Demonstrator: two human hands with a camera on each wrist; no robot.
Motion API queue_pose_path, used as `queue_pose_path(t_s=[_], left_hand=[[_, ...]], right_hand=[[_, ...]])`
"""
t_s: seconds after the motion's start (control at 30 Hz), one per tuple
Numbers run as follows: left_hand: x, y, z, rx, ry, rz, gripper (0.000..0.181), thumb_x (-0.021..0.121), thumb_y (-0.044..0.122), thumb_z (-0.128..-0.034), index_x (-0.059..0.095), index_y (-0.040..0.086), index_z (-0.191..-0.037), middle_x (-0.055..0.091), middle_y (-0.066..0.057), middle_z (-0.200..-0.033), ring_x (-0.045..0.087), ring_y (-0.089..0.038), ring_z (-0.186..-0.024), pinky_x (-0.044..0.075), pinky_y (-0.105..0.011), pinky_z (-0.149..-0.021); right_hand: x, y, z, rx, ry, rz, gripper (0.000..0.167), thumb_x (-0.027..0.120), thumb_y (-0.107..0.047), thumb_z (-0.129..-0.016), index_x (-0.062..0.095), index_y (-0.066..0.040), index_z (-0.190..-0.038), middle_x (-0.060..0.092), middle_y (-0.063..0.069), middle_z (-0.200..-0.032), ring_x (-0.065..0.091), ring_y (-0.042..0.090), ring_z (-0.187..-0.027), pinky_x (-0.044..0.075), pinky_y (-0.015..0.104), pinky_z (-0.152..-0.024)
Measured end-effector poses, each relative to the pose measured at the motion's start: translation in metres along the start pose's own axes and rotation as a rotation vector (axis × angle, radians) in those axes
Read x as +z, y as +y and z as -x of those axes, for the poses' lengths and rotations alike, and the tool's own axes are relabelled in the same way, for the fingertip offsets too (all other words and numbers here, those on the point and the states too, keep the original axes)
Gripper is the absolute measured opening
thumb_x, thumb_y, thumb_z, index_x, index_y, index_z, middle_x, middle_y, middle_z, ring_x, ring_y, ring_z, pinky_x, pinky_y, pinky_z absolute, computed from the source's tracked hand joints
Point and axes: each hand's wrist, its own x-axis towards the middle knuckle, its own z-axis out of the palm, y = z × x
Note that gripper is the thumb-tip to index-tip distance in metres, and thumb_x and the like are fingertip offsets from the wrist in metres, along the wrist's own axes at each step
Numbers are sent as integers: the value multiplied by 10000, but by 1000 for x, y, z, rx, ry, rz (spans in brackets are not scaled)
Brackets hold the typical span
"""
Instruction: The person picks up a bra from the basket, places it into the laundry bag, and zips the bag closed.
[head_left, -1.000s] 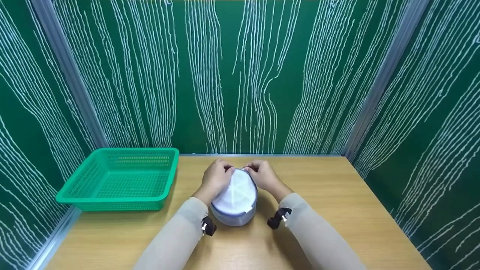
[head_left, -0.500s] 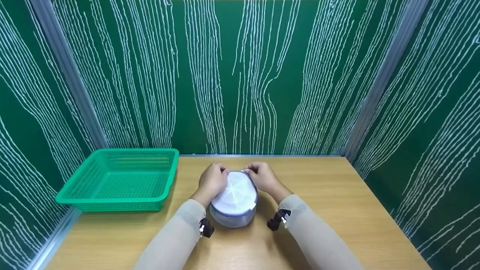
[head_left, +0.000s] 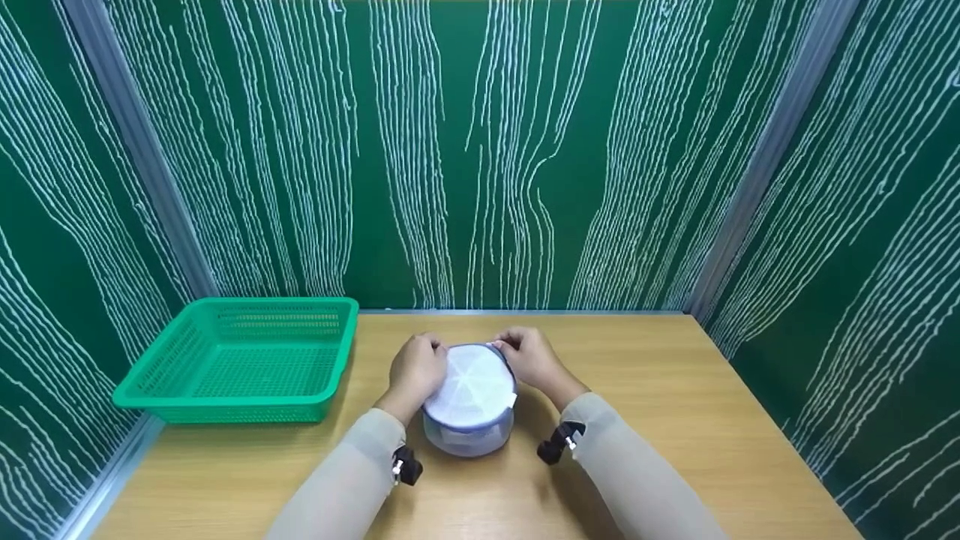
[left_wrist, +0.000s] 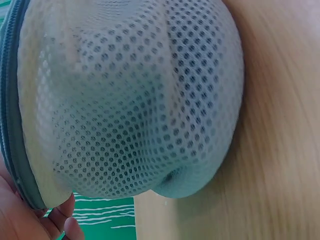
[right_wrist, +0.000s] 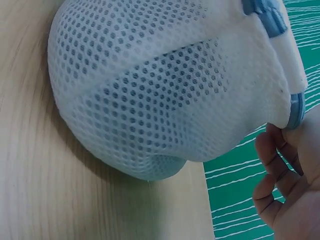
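A round white mesh laundry bag (head_left: 469,390) stands on the table with its flat top tilted toward me. A blue zipper (left_wrist: 10,100) runs round the top's rim, and a white tab (head_left: 512,401) shows on its right side. My left hand (head_left: 420,365) pinches the rim at the far left, its fingertips partly hidden behind the edge. At the far right of the rim, my right hand (head_left: 529,356) pinches the zipper edge between thumb and fingers. Both wrist views show the bag's mesh side (right_wrist: 135,90) bulging and folded inward near the bottom. The zipper pull cannot be made out.
A green perforated plastic basket (head_left: 247,405) stands on the left of the wooden table (head_left: 637,450). Green panels with white wavy lines (head_left: 517,150) close off the back and both sides, joined by grey metal posts (head_left: 772,150).
My left hand has slid left and slightly nearer along the rim. The bag's top has turned a little, its white tab moving right and away from me. The right hand has barely moved.
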Motion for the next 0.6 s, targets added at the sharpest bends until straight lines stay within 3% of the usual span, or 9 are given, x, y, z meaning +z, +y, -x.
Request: queue_pose_path(t_s=[0.23,0.6], left_hand=[[0,-7,-1,-2,18,-10,238,607,229,-1167,795,105,-1244,781,-110,-1274,735,-320,-1244,593,-542,-1107],[-2,4,-3,9,-27,44,261,610,265,-1180,781,97,-1284,771,-111,-1271,728,-308,-1234,611,-526,-1118]], right_hand=[[0,5,1,12,-2,11,111,727,-40,-1093,831,-41,-1057,844,110,-1060,769,231,-1023,675,431,-971],[1,4,2,68,3,-41,118,719,-70,-1111,831,-68,-1076,835,89,-1074,741,209,-1031,659,407,-971]])
